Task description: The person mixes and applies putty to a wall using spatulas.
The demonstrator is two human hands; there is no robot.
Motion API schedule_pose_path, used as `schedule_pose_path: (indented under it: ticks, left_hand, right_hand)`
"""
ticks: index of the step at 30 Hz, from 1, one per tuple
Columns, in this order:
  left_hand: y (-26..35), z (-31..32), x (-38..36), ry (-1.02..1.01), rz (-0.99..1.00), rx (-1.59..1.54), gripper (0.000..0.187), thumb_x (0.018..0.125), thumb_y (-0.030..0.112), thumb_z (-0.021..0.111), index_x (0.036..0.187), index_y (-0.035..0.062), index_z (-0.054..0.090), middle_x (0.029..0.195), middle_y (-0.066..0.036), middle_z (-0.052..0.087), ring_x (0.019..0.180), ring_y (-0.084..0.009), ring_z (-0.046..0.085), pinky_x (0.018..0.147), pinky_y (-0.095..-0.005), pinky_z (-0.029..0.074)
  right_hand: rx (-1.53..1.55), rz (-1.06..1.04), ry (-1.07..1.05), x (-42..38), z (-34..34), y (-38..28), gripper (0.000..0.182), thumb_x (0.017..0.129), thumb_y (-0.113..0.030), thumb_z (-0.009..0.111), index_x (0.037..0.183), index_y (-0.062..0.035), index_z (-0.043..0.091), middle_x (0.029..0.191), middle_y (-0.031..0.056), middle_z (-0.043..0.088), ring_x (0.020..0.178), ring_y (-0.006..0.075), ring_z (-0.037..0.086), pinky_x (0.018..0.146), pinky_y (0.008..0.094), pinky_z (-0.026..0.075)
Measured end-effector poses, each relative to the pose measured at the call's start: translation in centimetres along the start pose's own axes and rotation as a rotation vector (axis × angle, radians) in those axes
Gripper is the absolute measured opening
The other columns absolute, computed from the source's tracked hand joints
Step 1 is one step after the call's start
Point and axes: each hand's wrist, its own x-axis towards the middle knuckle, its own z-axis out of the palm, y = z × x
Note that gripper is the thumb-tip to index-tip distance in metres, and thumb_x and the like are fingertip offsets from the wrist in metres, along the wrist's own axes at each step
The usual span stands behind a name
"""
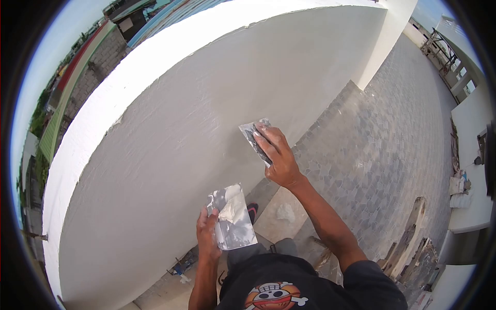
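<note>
In the head view, my right hand [282,161] grips a steel putty knife [249,131] with a broad blade, its fingers pressed along the dark handle. The blade lies close against the grey, smooth-coated wall [170,134], near the wall's lower edge. Lower down, my left hand [207,236] holds a flat rectangular metal plate [238,235] by its left edge, fingers over the top. A lump of white putty [231,209] sits on the plate, with smears around it. White residue marks the fingers of my right hand.
The wall's bright white top [88,129] curves along the left. Grey stone paving [377,134] stretches to the right. Wooden planks [411,232] lie at lower right. A white patch [285,212] marks the floor slab near my feet. Bags [459,191] stand by the far right wall.
</note>
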Motion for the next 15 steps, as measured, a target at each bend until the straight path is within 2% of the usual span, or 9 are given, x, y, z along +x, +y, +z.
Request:
schedule_pose_path:
  ticks: [1,3,5,7,10,15]
  left_hand:
    - [-0.1,-0.3,0.1,-0.025,0.000,0.001,0.040,0.096,0.014,0.057,0.130,-0.0048,0.046,0.113,-0.013,0.063,0.094,-0.0183,0.065,0.079,-0.0312,0.055]
    - [-0.3,-0.7,0.1,-0.055,-0.005,0.001,0.039,0.096,0.013,0.056,0.130,-0.0039,0.046,0.113,-0.013,0.063,0.095,-0.0188,0.066,0.080,-0.0317,0.055]
    - [-0.2,-0.7,0.2,-0.074,-0.013,0.002,0.038,0.096,0.013,0.055,0.129,-0.0031,0.046,0.114,-0.013,0.063,0.096,-0.0196,0.066,0.081,-0.0322,0.055]
    - [-0.3,-0.7,0.2,-0.063,-0.010,0.007,0.038,0.097,0.013,0.054,0.130,-0.0031,0.046,0.114,-0.013,0.063,0.096,-0.0205,0.066,0.081,-0.0330,0.056]
    - [0.1,-0.4,-0.1,-0.065,-0.002,0.024,0.037,0.097,0.013,0.053,0.129,-0.0031,0.046,0.114,-0.014,0.063,0.097,-0.0214,0.066,0.082,-0.0339,0.056]
    - [0.4,0.5,-0.3,-0.035,0.001,0.068,0.036,0.097,0.012,0.052,0.129,-0.0018,0.046,0.116,-0.016,0.062,0.097,-0.0237,0.067,0.080,-0.0350,0.058]
  right_hand:
    - [0.037,0.042,0.063,0.8,-0.8,0.4,0.056,0.076,0.015,0.053,0.129,-0.0019,0.054,0.130,0.0173,0.054,0.121,0.0354,0.054,0.099,0.0442,0.047]
    - [-0.029,0.298,0.199,4.2,-3.4,2.1,0.050,0.086,0.011,0.048,0.133,-0.0024,0.050,0.130,0.0173,0.053,0.118,0.0334,0.055,0.092,0.0375,0.051]
    - [-0.003,0.456,0.261,7.3,-5.3,5.3,0.045,0.092,0.007,0.045,0.136,-0.0039,0.048,0.129,0.0177,0.054,0.115,0.0327,0.057,0.089,0.0354,0.052]
    - [-0.067,0.370,0.312,9.6,-6.0,8.5,0.048,0.089,0.008,0.046,0.135,-0.0058,0.049,0.128,0.0170,0.055,0.113,0.0334,0.058,0.088,0.0373,0.052]
    - [-0.177,0.140,0.265,10.8,-5.7,9.9,0.055,0.083,0.011,0.048,0.134,-0.0082,0.050,0.129,0.0152,0.053,0.114,0.0341,0.057,0.090,0.0385,0.053]
    - [-0.171,0.150,0.291,7.3,-2.5,8.3,0.064,0.073,0.016,0.050,0.131,-0.0092,0.054,0.131,0.0122,0.049,0.120,0.0345,0.051,0.099,0.0425,0.049]
